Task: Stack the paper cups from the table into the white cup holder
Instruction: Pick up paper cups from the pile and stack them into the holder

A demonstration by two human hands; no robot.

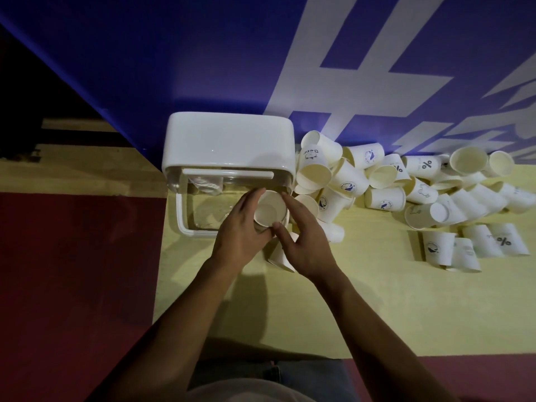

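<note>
While bare table (290, 314) lies open nearest the person, the left hand (240, 230) and right hand (307, 245) together clasp one paper cup (268, 213) over the front right corner of the white cup holder (229, 137). Most work seems left, since a heap of cups (377, 181) crowds its right side along the blue wall (145, 68).

Event or promo stand, seemingly: blue banner (174, 53) with big white lettering, heaped branded paper cups (385, 198).
</note>
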